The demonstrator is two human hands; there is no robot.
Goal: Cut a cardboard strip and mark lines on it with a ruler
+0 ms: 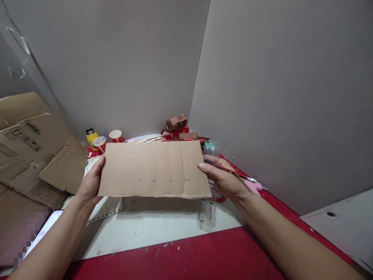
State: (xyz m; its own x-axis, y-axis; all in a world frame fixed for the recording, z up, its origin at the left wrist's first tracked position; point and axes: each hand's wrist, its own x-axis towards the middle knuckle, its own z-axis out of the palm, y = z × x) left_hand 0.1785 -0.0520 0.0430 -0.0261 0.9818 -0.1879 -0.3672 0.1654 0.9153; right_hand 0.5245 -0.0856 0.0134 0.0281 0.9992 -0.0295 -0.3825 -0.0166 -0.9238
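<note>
On camera I have one cardboard sheet (151, 163) above the surface (186, 256), left hand (91, 183) gripping one end, right hand (223, 179) the other plus one slim tool (237, 175); two cups (116, 137) and one bottle (91, 137) stand near the far edge.

probably a small craft workshop: a tick-marked cardboard panel (154, 167) at the centre, printed shipping cartons (21, 159) at far left, red-and-white paper cups (117, 138) left of centre, and pale scraps littering the white board (140, 235) and red tabletop (210, 254) near the bottom.
</note>
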